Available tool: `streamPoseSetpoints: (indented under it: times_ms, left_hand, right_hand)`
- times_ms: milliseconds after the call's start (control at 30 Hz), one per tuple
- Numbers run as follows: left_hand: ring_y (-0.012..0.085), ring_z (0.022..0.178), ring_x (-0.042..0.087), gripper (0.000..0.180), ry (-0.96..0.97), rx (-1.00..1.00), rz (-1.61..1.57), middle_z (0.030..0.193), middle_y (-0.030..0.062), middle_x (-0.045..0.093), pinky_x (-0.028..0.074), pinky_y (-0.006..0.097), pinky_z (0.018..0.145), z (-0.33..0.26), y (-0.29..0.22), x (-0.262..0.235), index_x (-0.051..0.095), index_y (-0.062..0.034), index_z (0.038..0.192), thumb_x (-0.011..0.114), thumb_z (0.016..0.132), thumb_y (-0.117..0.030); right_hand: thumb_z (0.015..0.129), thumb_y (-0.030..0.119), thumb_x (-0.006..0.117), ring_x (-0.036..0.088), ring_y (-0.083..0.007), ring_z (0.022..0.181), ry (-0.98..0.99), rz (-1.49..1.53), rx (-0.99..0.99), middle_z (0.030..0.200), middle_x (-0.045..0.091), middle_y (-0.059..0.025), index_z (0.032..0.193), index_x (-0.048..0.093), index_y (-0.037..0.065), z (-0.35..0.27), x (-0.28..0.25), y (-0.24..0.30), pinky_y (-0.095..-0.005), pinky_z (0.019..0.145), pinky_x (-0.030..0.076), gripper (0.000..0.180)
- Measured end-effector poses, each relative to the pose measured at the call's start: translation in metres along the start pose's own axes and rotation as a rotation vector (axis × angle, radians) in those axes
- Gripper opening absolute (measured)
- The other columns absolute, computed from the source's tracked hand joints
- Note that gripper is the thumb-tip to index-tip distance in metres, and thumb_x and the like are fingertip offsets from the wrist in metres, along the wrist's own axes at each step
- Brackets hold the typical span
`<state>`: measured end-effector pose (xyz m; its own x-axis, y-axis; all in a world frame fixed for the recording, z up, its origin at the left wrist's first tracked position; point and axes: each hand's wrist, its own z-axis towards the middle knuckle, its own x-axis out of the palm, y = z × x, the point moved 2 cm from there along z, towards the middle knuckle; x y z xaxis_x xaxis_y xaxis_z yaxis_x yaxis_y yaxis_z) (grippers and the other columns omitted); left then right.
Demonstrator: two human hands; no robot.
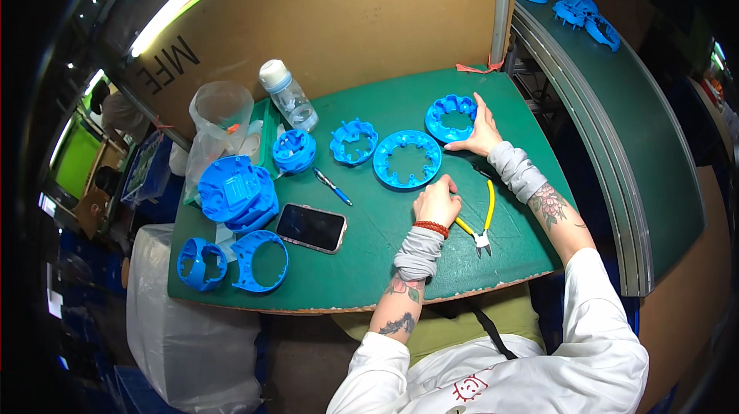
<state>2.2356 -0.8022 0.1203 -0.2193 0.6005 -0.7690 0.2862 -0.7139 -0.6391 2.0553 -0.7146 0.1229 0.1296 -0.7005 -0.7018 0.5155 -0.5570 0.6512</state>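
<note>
My right hand (483, 134) is at the far right of the table, thumb at the near rim and fingers along the right side of a blue plastic ring part (436, 127). My left hand (437, 203) is curled closed just below a wider blue ring (382, 168); what its fingers hold, if anything, is hidden. Beside that hand lie yellow-handled cutting pliers (489, 210), jaws toward me, one handle reaching close to the hand. To the left of the wide ring sits a smaller notched blue ring (339, 149).
On the green table (362, 252) lie a phone (312, 227) and a pen (332, 186). At left are a round blue part (294, 151), stacked blue housings (235, 187), two open blue frames (260, 261), a bottle (291, 98) and a plastic bag (219, 117). A conveyor (639, 137) runs at right.
</note>
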Motion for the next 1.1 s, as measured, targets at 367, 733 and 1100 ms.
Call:
streamPoseSetpoints:
  times_ms: [367, 733, 1100]
  left_hand:
    - [0.0280, 0.073, 0.063, 0.017, -0.027, 0.000, -0.017, 0.068, 0.0073, 0.062, 0.048, 0.040, 0.066, 0.008, -0.002, 0.006, 0.060, -0.0131, 0.084, 0.065, 0.069, -0.019]
    - [0.0341, 0.081, 0.062, 0.019, -0.010, -0.020, -0.020, 0.079, 0.0146, 0.064, 0.048, 0.044, 0.071, -0.001, 0.001, -0.008, 0.059, -0.0132, 0.086, 0.064, 0.070, -0.023]
    - [0.0268, 0.063, 0.061, 0.014, -0.176, 0.041, -0.062, 0.063, 0.0066, 0.059, 0.047, 0.041, 0.059, 0.000, 0.002, -0.008, 0.058, -0.0146, 0.084, 0.063, 0.072, -0.021]
  right_hand:
    - [0.042, 0.041, 0.087, 0.034, -0.0422, 0.120, -0.057, -0.036, 0.022, 0.130, 0.032, -0.0252, 0.139, 0.004, 0.011, 0.001, -0.005, -0.004, -0.0473, 0.100, 0.031, 0.131]
    - [0.033, 0.052, 0.086, 0.039, -0.0388, 0.116, -0.210, -0.178, 0.279, 0.126, 0.035, -0.0250, 0.137, 0.012, 0.013, 0.042, -0.017, -0.036, -0.0458, 0.097, 0.036, 0.133]
    - [0.065, 0.058, 0.066, 0.034, -0.0427, 0.120, -0.396, -0.480, -0.175, 0.130, 0.033, -0.0255, 0.134, 0.024, 0.009, 0.036, -0.047, -0.027, -0.0482, 0.100, 0.029, 0.094]
